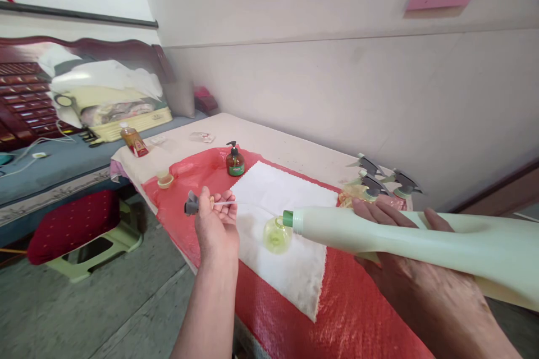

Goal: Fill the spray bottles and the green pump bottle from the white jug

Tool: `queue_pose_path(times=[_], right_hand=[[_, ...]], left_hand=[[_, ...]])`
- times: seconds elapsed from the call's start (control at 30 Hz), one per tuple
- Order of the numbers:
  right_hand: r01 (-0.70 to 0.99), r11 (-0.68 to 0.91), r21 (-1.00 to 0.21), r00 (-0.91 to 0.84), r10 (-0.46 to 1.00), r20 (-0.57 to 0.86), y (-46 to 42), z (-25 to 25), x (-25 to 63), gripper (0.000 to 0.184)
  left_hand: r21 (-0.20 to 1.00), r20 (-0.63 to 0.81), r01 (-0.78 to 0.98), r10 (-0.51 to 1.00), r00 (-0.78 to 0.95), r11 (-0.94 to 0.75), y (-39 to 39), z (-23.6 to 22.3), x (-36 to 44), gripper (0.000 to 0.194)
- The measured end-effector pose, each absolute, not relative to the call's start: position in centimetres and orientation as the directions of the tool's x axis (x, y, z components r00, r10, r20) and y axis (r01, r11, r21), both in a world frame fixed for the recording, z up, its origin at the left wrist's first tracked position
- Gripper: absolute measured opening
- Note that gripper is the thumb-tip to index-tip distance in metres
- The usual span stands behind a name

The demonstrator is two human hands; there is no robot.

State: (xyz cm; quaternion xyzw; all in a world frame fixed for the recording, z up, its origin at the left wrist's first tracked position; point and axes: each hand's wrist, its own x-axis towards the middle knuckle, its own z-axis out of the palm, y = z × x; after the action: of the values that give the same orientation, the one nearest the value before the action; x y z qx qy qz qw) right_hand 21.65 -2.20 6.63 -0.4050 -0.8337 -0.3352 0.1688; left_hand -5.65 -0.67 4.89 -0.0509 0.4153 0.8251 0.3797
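My left hand (217, 230) is closed on a dark grey spray head (192, 203), whose thin clear tube points right over the white cloth (290, 185). My right hand (421, 263) grips a large pale green bottle (404, 227), tipped almost flat with its neck to the left. The green spout (288, 218) of that bottle is at the mouth of a small round see-through bottle (277, 236) standing on the cloth. Yellowish-green liquid shows in the small bottle. Whether liquid is running from the spout I cannot tell.
Behind the cloth stands a brown pump bottle (235, 161) on red plastic sheeting (202, 171). Several spray bottles (373, 185) are grouped at right by the wall. A bottle of amber liquid (133, 141) and a small cup (165, 180) are at left, with a stool (95, 255) below.
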Motion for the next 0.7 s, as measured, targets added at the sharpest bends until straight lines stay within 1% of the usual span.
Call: queue_pose_path(times=[0.57,0.7], right_hand=[[0.785,0.429,0.447,-0.62,0.556,0.554,-2.18,6.84,21.62,0.041],[0.798,0.425,0.428,-0.603,0.577,0.55,-2.17,6.89,21.52,0.041]], left_hand=[[0.653,-0.391,-0.664,0.59,-0.707,-0.364,-0.69,4.81,-5.75,0.027],[0.65,-0.399,-0.668,0.585,-0.706,-0.363,-0.68,4.83,-5.76,0.027]])
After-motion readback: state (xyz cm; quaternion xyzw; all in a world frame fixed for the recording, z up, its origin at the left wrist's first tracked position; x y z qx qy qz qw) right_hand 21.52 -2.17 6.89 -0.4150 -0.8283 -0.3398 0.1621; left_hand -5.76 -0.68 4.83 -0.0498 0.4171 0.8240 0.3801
